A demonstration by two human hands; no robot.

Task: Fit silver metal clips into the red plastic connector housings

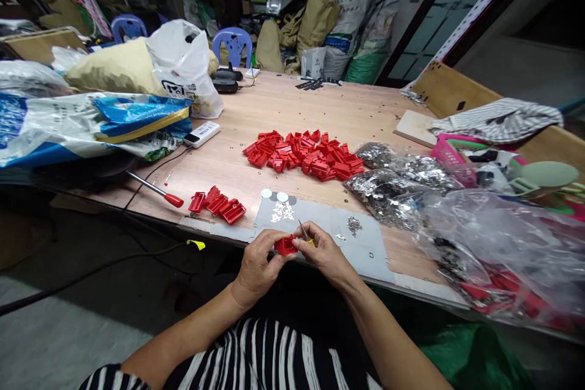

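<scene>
My left hand (256, 263) is closed round a small red plastic part (285, 245) at the table's near edge. My right hand (322, 250) pinches thin metal tweezers (303, 230) whose tip meets that part. Just beyond my hands lies a grey sheet (365, 237) with small metal pieces (283, 212) scattered on it. A short row of red parts (217, 203) lies to the left. A large heap of the same red parts (303, 155) sits further back in the middle of the wooden table (292, 106).
Clear bags of shiny metal bits (402, 180) lie to the right, with a pink basket (450, 149) behind. A red-handled screwdriver (155, 190), a white remote (202, 133) and bulky sacks (91, 122) are at the left. Blue chairs (234, 42) stand beyond.
</scene>
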